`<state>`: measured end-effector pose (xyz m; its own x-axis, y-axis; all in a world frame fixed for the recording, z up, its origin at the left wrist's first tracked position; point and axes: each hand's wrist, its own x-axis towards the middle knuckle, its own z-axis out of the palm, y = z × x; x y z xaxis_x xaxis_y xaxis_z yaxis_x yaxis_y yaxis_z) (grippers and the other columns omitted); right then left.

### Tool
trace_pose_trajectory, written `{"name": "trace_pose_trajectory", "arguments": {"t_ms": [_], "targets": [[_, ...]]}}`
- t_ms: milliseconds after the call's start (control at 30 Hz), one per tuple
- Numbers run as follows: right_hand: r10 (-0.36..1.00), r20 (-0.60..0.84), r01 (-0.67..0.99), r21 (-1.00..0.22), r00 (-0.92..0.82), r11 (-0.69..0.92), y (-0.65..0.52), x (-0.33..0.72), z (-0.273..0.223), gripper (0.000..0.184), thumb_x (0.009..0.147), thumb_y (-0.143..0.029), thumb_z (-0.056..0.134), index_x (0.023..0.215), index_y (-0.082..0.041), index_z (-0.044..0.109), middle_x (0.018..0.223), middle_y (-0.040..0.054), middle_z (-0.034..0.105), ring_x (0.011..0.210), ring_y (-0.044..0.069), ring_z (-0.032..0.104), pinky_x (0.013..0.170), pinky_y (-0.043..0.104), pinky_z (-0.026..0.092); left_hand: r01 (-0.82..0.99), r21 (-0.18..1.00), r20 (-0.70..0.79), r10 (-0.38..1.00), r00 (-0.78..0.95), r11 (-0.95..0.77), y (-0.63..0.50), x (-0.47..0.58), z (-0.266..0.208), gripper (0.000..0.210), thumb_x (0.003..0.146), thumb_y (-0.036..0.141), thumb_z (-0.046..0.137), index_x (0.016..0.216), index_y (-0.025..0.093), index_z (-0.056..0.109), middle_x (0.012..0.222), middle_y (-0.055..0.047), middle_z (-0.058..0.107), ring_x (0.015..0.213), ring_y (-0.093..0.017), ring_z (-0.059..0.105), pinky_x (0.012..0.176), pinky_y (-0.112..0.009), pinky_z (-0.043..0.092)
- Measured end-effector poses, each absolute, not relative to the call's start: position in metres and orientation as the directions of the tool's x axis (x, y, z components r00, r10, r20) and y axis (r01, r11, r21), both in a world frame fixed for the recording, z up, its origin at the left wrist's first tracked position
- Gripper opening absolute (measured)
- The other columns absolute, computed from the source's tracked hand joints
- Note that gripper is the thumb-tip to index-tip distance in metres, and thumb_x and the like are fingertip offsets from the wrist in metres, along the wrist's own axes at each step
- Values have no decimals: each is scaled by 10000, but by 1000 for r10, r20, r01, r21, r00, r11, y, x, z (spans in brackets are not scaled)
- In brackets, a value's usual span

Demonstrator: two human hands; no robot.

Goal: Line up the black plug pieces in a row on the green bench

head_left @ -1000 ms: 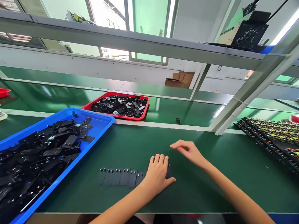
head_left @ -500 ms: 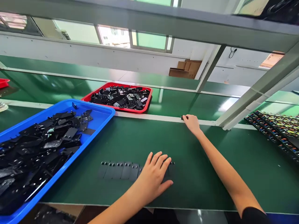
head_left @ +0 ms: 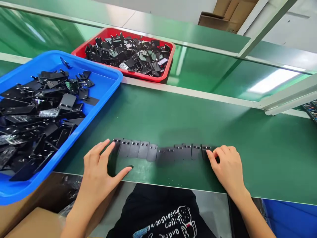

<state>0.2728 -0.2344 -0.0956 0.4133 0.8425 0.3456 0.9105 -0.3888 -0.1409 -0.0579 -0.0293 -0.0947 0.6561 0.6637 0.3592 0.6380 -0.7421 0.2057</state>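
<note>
Several small flat black plates point(head_left: 143, 150) lie side by side in a slightly wavy row on the green tabletop, each with two small raised nubs near its far edge. My left hand point(head_left: 99, 168) is at the row's left end, fingers and thumb spread wide, fingertips by the leftmost plate. At the other end, my right hand point(head_left: 228, 167) has its thumb and curled fingers closed on the rightmost black plate point(head_left: 206, 150); part of the grip is hidden.
On the left a blue tray point(head_left: 109, 77) holds a heap of loose black plates. Behind it stands a red tray point(head_left: 170, 62) of smaller black parts. A metal post point(head_left: 292, 94) rises at the right rear, and cardboard boxes point(head_left: 223, 19) lie beyond the bench.
My right hand has come back from the far strip to the row's right end. My left hand has shifted from the row's right part to its left end. The view has tilted down.
</note>
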Motion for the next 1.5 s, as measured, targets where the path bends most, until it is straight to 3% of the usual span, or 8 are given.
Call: {"name": "trace_pose_trajectory", "arguments": {"t_ms": [233, 500, 867, 1000, 1100, 1200, 1333, 1500], "targets": [[970, 238, 990, -143, 45, -11, -210, 270, -91, 699, 914, -640, 416, 1408, -153, 334, 1189, 183, 504, 1071, 323, 491, 892, 468, 437, 205, 42, 240, 209, 948, -978, -29, 8, -72, 695, 791, 625, 605, 1325, 201, 469, 1227, -108, 569, 1161, -293, 504, 1110, -529, 300], [981, 163, 990, -74, -106, 119, -196, 268, -96, 761, 880, -699, 409, 1360, -109, 441, 1085, 171, 518, 964, 297, 494, 849, 447, 432, 125, 15, 147, 126, 981, -992, -20, 36, -77, 549, 835, 545, 605, 1224, 161, 548, 1033, -90, 596, 938, -236, 554, 825, -367, 444], [952, 269, 989, 13, -146, 148, -200, 266, -94, 690, 912, -632, 426, 1267, -47, 516, 1035, 175, 556, 932, 283, 513, 809, 427, 462, 84, -2, 275, 80, 958, -996, -17, 35, -76, 650, 812, 599, 597, 1265, 138, 531, 1094, -114, 632, 1011, -259, 576, 945, -417, 420], [932, 361, 997, -48, -34, 54, -216, 246, -81, 712, 922, -624, 414, 1356, -60, 439, 1229, 215, 514, 1105, 342, 486, 933, 517, 435, 256, 240, 506, 345, 791, -936, -26, -7, -72, 674, 872, 661, 424, 1324, 168, 508, 1202, -136, 615, 1161, -295, 545, 1054, -482, 379], [887, 456, 973, -229, 78, 32, -212, 204, -70, 651, 938, -574, 445, 1372, -89, 424, 1260, 197, 508, 1171, 328, 473, 983, 505, 428, 369, 566, 704, 665, 249, -737, -41, -51, -83, 532, 953, 546, 310, 1169, 197, 648, 1077, -96, 661, 1016, -273, 611, 883, -463, 479], [872, 481, 931, -351, 88, 99, -178, 144, -66, 653, 934, -589, 443, 1354, -89, 438, 1280, 193, 505, 1214, 320, 446, 1011, 492, 427, 211, 829, 559, 773, -299, -518, -58, -83, -99, 412, 921, 449, 403, 937, 189, 723, 853, -48, 665, 775, -203, 631, 751, -398, 494], [951, 307, 966, -255, 39, 43, -106, 82, -72, 762, 878, -658, 487, 1411, -119, 400, 1389, 188, 430, 1279, 364, 356, 1069, 563, 340, 84, 926, 375, 873, -313, -368, -70, -109, -103, 371, 851, 467, 475, 854, 180, 709, 776, -33, 650, 721, -178, 621, 733, -354, 485], [978, 195, 979, -200, 74, -34, -64, 50, -83, 834, 857, -719, 428, 1403, -89, 396, 1286, 202, 482, 1141, 349, 428, 971, 524, 409, 140, 882, 472, 851, -230, -451, -76, -126, -96, 335, 855, 425, 477, 873, 184, 709, 828, -46, 651, 785, -191, 606, 774, -356, 468]]}}
